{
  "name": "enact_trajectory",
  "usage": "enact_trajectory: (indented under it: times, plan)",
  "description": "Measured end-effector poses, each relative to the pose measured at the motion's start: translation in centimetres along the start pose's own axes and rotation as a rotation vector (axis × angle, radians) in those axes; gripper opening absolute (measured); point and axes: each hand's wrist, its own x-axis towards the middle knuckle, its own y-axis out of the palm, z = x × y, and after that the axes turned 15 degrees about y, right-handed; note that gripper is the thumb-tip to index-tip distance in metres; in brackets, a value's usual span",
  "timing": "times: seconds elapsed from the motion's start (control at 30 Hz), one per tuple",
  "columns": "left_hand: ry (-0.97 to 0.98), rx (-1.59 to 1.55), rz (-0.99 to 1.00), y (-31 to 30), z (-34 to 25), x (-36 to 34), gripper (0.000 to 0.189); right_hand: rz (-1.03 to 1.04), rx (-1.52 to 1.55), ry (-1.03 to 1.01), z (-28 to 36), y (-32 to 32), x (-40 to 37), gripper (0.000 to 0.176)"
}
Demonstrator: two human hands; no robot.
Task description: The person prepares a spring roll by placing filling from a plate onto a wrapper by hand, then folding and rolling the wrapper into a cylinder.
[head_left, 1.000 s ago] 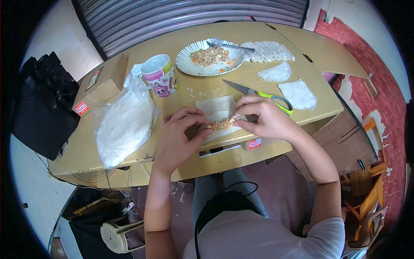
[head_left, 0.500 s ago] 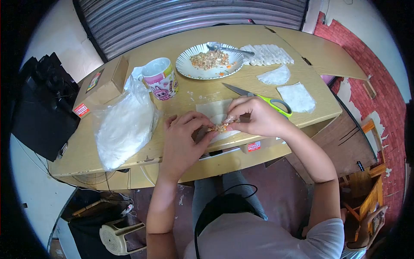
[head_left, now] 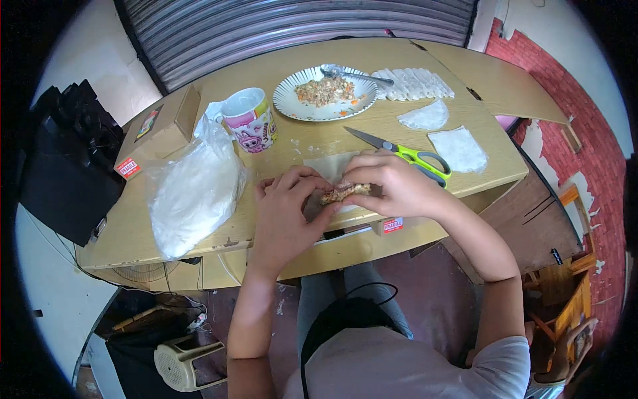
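Observation:
Near the table's front edge, my left hand (head_left: 287,207) and my right hand (head_left: 393,185) pinch a spring roll wrapper with filling (head_left: 345,193) between fingertips and thumbs. Its minced filling shows as a narrow strip facing me; the fingers hide most of the wrapper. Beneath lies a pale square sheet (head_left: 323,165), partly covered. Scissors with green handles (head_left: 411,155) lie just beyond my right hand, blades partly apart. Further back stands a white fluted plate (head_left: 284,100) bearing minced filling (head_left: 325,91) and a spoon (head_left: 362,76).
A row of white rolls (head_left: 413,84) lies right of the plate, with a folded wrapper (head_left: 425,116) and a square wrapper (head_left: 460,149) nearer. On the left are a mug (head_left: 248,123), a plastic bag of white contents (head_left: 196,193) and a cardboard box (head_left: 159,126).
Both hands have turned the wrapper slightly, and the filling now shows as a longer strip between them. The right fingers have shifted a little along it. Other things stay put.

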Motion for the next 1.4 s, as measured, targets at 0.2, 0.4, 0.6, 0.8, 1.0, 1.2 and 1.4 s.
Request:
enact_trajectory:
  times: [0.2,0.4,0.6,0.8,1.0,1.2,1.4]
  plan:
    - [-0.071,-0.041,-0.027,-0.5,0.1,-0.3,0.028,0.007,0.012,-0.012,-0.1,0.1,0.1,0.021]
    - [-0.034,-0.058,-0.035,-1.0,-0.2,-0.5,0.017,-0.102,-0.007,-0.046,-0.4,-0.3,-0.3,0.014]
    - [0.021,0.008,-0.004,-0.4,-0.1,-0.5,0.011,-0.082,-0.010,-0.075,-0.6,-0.2,-0.2,0.008]
    - [0.014,-0.052,-0.066,-0.7,-0.1,-0.7,0.015,-0.118,0.023,-0.050,0.2,-0.1,0.2,0.009]
    - [-0.019,-0.042,-0.087,-0.8,0.2,-1.3,0.009,-0.101,0.009,-0.061,0.7,0.8,0.6,0.010]
    - [0.008,-0.063,-0.078,-0.8,0.4,-1.3,0.010,-0.102,-0.039,-0.057,1.1,0.4,0.7,0.011]
    - [-0.055,-0.237,-0.126,-0.7,0.8,-1.4,0.018,-0.091,0.063,-0.026,0.8,1.1,1.3,0.013]
